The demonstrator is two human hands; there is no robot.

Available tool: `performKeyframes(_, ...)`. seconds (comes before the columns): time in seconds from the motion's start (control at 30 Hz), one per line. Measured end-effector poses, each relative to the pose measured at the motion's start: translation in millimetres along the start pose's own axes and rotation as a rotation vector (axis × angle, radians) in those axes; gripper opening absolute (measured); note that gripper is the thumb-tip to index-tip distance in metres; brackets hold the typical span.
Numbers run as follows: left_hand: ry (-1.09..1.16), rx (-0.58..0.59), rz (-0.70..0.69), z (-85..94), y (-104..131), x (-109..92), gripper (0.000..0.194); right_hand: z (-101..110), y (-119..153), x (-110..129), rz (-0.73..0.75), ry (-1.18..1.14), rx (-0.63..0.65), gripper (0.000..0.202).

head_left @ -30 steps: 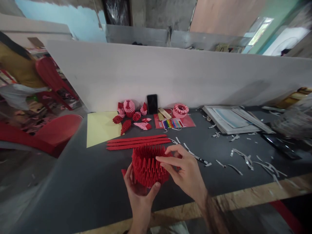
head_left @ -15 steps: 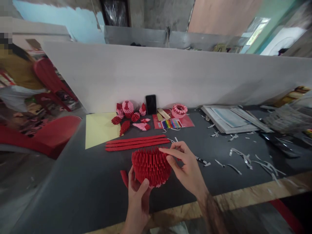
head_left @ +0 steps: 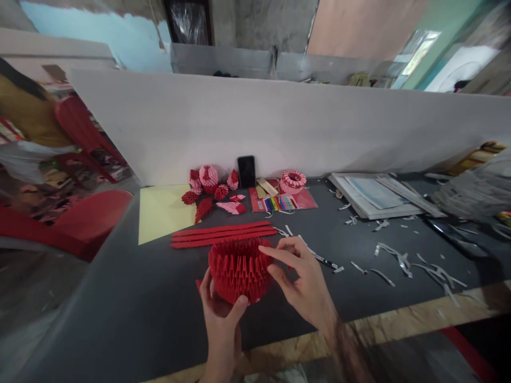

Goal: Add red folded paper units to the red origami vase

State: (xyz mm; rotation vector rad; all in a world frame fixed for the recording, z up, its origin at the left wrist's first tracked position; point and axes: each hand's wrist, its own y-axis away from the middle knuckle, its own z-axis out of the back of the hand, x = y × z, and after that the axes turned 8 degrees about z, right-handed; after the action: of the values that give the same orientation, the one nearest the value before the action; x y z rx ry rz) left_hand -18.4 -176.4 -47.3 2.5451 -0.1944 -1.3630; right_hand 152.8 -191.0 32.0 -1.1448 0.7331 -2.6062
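A round red bowl of folded paper pieces (head_left: 239, 271), open at the top with pointed tips round its rim, is tilted toward me above the table. Cupped beneath its left side, my left hand (head_left: 221, 314) grips it, thumb on the near face. My right hand (head_left: 301, 276) has its index finger at the right rim and its thumb against the outer side, the other fingers curled. Just beyond the bowl lie several long red folded-paper strips (head_left: 223, 235). Part of another red paper piece (head_left: 198, 286) shows behind my left hand.
Red and pink folded-paper pieces (head_left: 208, 180), a phone (head_left: 246, 172) and a pink paper ring (head_left: 293, 182) stand by the white partition (head_left: 279, 122). Yellow paper (head_left: 162, 213) lies left. Papers (head_left: 371, 197) and white scraps (head_left: 395, 258) lie right. A seated person (head_left: 32, 111) is at far left.
The bowl has moved slightly left and tipped, so its hollow inside now shows. My left hand moved with it; my right fingers stay at the right rim.
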Motion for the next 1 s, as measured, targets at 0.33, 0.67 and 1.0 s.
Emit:
performKeyframes(0.33,-0.101,-0.019,-0.139,-5.7,5.1,-1.3,0.101,-4.1,-12.1,11.7,0.077,0.029,0.109,0.031)
performKeyframes(0.67,-0.248,-0.099,-0.176,-3.8,11.8,1.3,0.106,-4.6,-8.1,6.5,0.046,-0.023,0.049,0.030)
performKeyframes(1.0,-0.303,-0.060,-0.148,-5.1,13.8,1.0,0.104,-14.9,-8.0,7.2,-0.032,-0.068,0.022,0.020)
